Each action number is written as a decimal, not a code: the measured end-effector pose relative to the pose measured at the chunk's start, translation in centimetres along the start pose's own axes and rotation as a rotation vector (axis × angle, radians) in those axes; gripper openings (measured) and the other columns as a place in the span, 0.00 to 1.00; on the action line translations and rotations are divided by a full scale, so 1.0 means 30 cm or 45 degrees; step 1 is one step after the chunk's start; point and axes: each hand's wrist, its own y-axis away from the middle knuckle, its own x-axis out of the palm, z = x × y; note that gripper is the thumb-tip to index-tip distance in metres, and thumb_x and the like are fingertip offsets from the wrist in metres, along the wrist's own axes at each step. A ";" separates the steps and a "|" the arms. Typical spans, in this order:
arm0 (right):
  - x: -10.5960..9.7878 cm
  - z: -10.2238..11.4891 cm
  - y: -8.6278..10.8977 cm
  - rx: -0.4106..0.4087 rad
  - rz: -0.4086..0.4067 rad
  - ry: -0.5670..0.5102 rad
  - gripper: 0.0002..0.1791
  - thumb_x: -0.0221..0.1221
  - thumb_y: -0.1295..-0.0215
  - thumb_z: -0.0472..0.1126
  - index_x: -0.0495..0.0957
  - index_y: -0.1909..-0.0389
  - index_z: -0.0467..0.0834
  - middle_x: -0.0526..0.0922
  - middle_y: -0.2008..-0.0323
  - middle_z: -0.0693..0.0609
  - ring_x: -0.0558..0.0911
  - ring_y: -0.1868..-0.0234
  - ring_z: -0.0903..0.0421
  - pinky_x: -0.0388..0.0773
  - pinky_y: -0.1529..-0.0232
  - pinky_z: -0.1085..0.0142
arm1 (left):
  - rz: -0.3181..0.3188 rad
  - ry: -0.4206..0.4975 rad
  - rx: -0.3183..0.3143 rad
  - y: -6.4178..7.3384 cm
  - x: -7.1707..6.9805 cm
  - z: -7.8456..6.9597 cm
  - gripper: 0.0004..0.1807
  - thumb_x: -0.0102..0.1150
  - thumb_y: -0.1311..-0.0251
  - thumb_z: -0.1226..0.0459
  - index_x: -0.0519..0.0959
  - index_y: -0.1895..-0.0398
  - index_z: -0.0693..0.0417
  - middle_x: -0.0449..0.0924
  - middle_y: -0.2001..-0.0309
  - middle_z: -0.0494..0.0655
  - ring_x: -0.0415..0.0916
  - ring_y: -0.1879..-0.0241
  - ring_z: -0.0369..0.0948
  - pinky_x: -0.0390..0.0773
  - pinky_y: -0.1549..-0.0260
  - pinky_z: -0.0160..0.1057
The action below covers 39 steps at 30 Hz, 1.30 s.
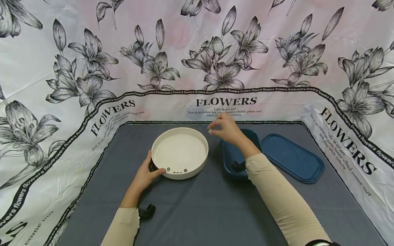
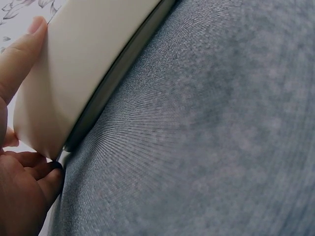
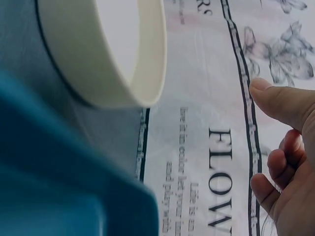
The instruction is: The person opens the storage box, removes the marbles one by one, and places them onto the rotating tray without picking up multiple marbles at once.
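A round cream tray (image 1: 180, 150) with a raised wall stands left of centre, and several small marbles (image 1: 185, 170) lie along its near inner edge. My left hand (image 1: 146, 175) grips the tray's near left side, the thumb (image 2: 24, 54) against the wall and the other fingers curled at its lower edge. Above the far end of a blue plastic box (image 1: 227, 159), my right hand (image 1: 227, 128) pinches a small green marble (image 1: 209, 130) between thumb and fingertip. In the right wrist view the thumb (image 3: 275, 98) and curled fingers show, but the marble is out of sight.
A blue lid (image 1: 293, 159) lies flat to the right of the box. The box's inside is partly hidden by the right forearm. Grey cloth (image 1: 197, 212) covers the table, and a flower-printed curtain (image 1: 172, 68) surrounds its back and sides.
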 end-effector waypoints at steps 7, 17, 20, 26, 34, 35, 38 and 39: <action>0.050 0.068 -0.052 -0.079 0.045 -0.002 0.11 0.70 0.35 0.42 0.89 0.53 0.47 0.65 0.61 0.47 0.61 0.57 0.49 0.57 0.56 0.54 | 0.003 0.001 0.013 -0.008 -0.009 0.004 0.68 0.77 0.44 0.53 0.33 0.17 0.57 0.33 0.17 0.56 0.41 0.19 0.54 0.52 0.24 0.57; 0.134 0.108 -0.106 -0.115 0.112 -0.064 0.10 0.69 0.33 0.42 0.89 0.52 0.50 0.69 0.58 0.44 0.63 0.58 0.50 0.62 0.57 0.56 | 0.012 0.006 0.009 -0.010 -0.005 0.003 0.68 0.76 0.43 0.53 0.32 0.16 0.51 0.34 0.17 0.55 0.44 0.19 0.54 0.54 0.24 0.57; 0.156 0.120 -0.126 -0.111 0.145 -0.078 0.10 0.68 0.32 0.42 0.89 0.51 0.49 0.71 0.54 0.42 0.64 0.54 0.50 0.65 0.54 0.55 | 0.012 0.011 -0.003 -0.007 -0.005 -0.007 0.67 0.76 0.42 0.55 0.32 0.16 0.51 0.34 0.17 0.55 0.44 0.19 0.54 0.53 0.24 0.56; 0.197 0.143 -0.167 -0.103 0.208 -0.101 0.11 0.67 0.31 0.43 0.89 0.50 0.48 0.72 0.54 0.42 0.65 0.54 0.50 0.66 0.53 0.55 | 0.031 0.018 -0.032 0.022 -0.015 -0.093 0.65 0.75 0.41 0.60 0.32 0.17 0.59 0.33 0.17 0.61 0.43 0.20 0.58 0.53 0.24 0.57; 0.255 0.164 -0.222 -0.093 0.274 -0.054 0.10 0.68 0.32 0.44 0.89 0.52 0.50 0.73 0.53 0.49 0.69 0.53 0.53 0.71 0.51 0.58 | 0.025 0.017 -0.025 0.016 -0.019 -0.069 0.65 0.74 0.40 0.59 0.31 0.17 0.57 0.33 0.17 0.60 0.43 0.19 0.58 0.53 0.24 0.58; 0.263 0.165 -0.228 -0.087 0.281 -0.047 0.09 0.68 0.32 0.44 0.90 0.53 0.50 0.74 0.53 0.49 0.70 0.53 0.53 0.71 0.51 0.58 | 0.021 0.015 -0.021 0.010 -0.016 -0.051 0.66 0.75 0.40 0.57 0.31 0.17 0.56 0.33 0.17 0.59 0.43 0.19 0.57 0.53 0.24 0.57; 0.285 0.164 -0.242 -0.063 0.305 -0.028 0.09 0.69 0.33 0.44 0.90 0.53 0.51 0.74 0.53 0.49 0.71 0.53 0.53 0.72 0.50 0.58 | 0.023 0.018 -0.023 0.017 -0.015 -0.069 0.66 0.75 0.40 0.57 0.31 0.17 0.56 0.32 0.17 0.59 0.43 0.19 0.57 0.53 0.24 0.58; 0.294 0.160 -0.247 -0.055 0.310 -0.017 0.09 0.69 0.33 0.44 0.90 0.54 0.51 0.74 0.53 0.50 0.71 0.53 0.53 0.72 0.50 0.58 | 0.027 0.016 -0.030 0.024 -0.017 -0.089 0.65 0.75 0.40 0.58 0.31 0.17 0.58 0.33 0.17 0.60 0.43 0.19 0.58 0.53 0.24 0.58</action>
